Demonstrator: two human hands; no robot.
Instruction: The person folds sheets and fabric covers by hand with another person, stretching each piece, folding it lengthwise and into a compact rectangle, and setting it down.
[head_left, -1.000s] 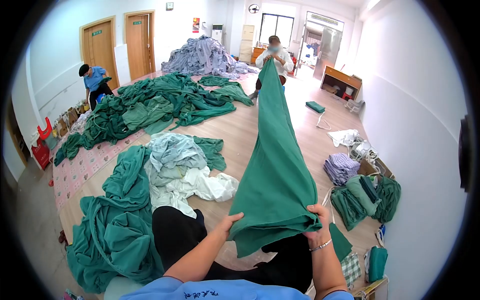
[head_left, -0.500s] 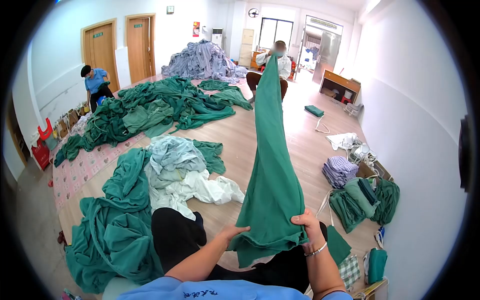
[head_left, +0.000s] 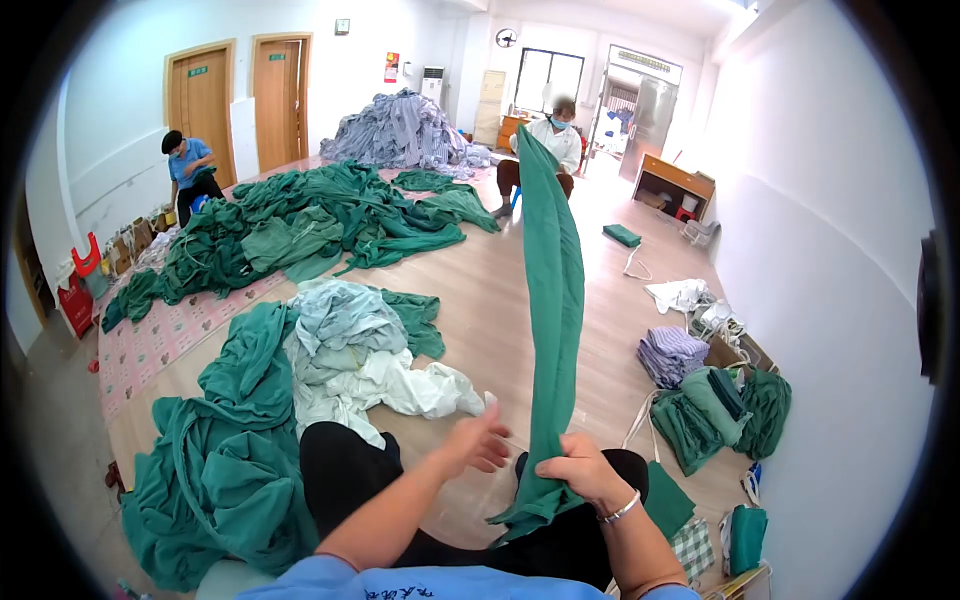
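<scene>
A long green cloth (head_left: 555, 290) stretches from my lap up to a person (head_left: 550, 140) seated across the room, narrow and folded lengthwise. My right hand (head_left: 585, 472) is closed around its near end, thumb on top, a bracelet at the wrist. My left hand (head_left: 478, 440) is off the cloth, to its left, fingers apart and slightly blurred, with nothing in it. Left of my knee lies a heap of green fabric (head_left: 220, 470), beside a pile of pale and white cloth (head_left: 350, 340).
A large green fabric pile (head_left: 300, 220) spreads across the floor, with a striped heap (head_left: 405, 130) behind. Another person (head_left: 190, 170) is at the far left. Folded purple-striped cloth (head_left: 672, 356) and green bundles (head_left: 720, 410) line the right wall (head_left: 820, 200).
The green cloth has gone from wide to a narrow lengthwise fold. My left hand has let go of its edge and lifted away; my right hand has moved inward, still gripping.
</scene>
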